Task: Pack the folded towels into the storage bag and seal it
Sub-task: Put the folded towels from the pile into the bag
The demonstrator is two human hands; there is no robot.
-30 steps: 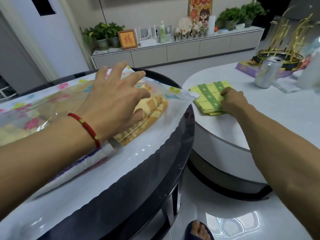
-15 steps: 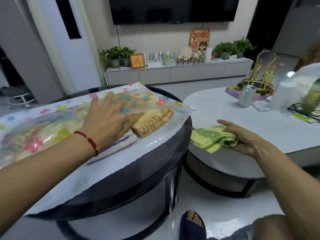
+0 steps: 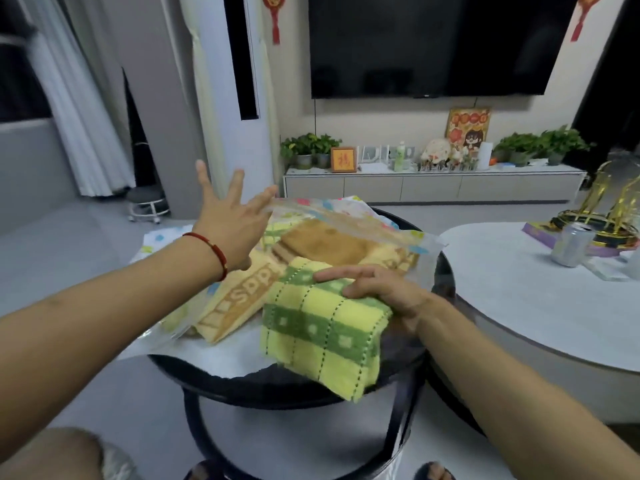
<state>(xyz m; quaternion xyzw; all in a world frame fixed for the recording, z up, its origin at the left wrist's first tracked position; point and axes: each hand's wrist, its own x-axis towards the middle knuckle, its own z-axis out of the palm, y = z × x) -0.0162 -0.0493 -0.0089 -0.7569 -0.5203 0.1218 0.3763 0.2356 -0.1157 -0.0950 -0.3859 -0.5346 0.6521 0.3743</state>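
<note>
A dark television fills the wall far beyond the fingers, its top cut off by the frame. Nearer, a round black counter carries the clear storage bag, printed with coloured flowers; its mouth gapes toward the person and its far end is hidden behind the left hand. To the right of both hands stands a white counter with a silver can whose label is too blurred to read. Inside the bag, just under the left fingers, lies an orange and cream towel woven with large letters, of which only "sap" reads, the rest hidden by folds. The green and yellow checked towel lies at the bag's mouth, its near corner hanging over the counter's edge. The right hand holds this towel's far edge, fingers stretched over the top, the thumb hidden underneath. The left hand has its fingers spread wide, lifting the bag's upper sheet. A red bracelet circles the left wrist.
</note>
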